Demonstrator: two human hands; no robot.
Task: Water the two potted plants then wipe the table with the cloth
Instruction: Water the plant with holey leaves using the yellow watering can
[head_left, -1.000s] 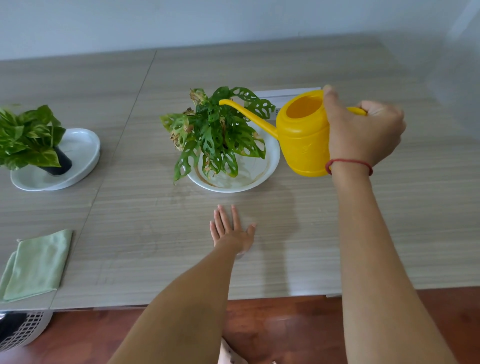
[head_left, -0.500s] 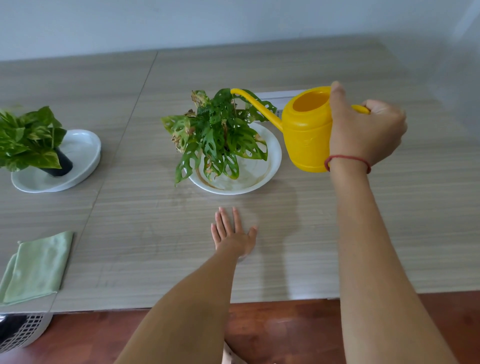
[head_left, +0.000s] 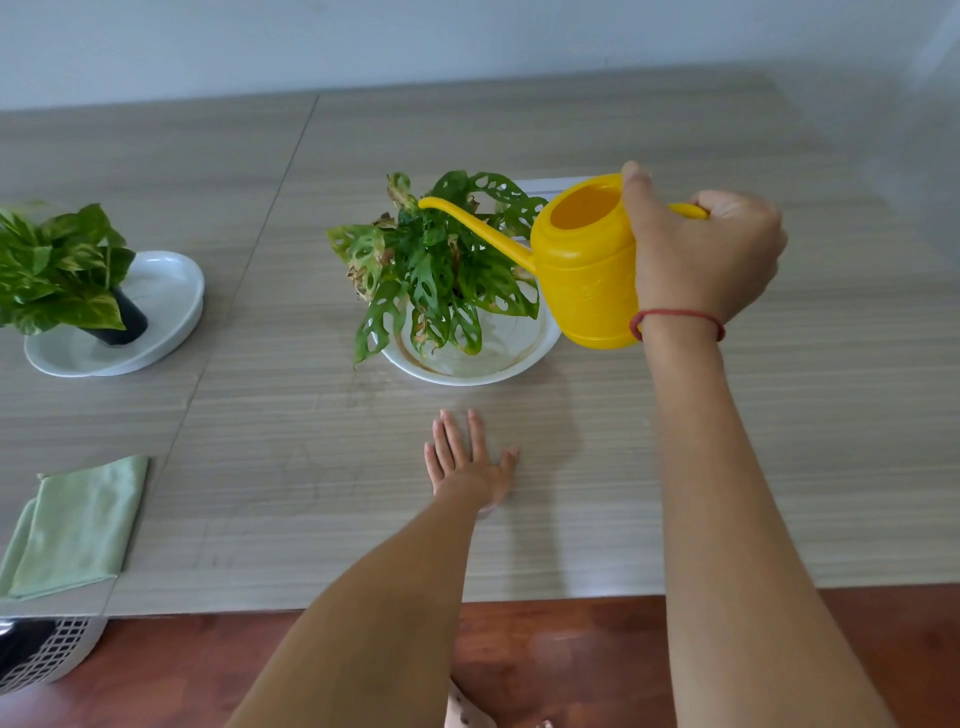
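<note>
A yellow watering can (head_left: 587, 275) hangs in the air in my right hand (head_left: 696, 254), which grips its handle. The long spout reaches left over the holey-leaved plant (head_left: 436, 270) that stands in a white dish (head_left: 498, 364) at the table's middle. A second leafy plant (head_left: 57, 270) in a black pot sits on a white plate (head_left: 166, 296) at the far left. The folded green cloth (head_left: 78, 525) lies at the table's front left corner. My left hand (head_left: 467, 457) rests flat on the table in front of the middle dish, fingers spread.
The grey wood-grain table (head_left: 779, 441) runs wide to the wall behind. A seam crosses it left of the middle plant. Below its front edge is red-brown floor, with a white mesh basket (head_left: 47, 649) at the lower left.
The watering can has moved left and tipped a little more, so its spout now reaches further over the middle plant. My left hand has stayed flat on the table.
</note>
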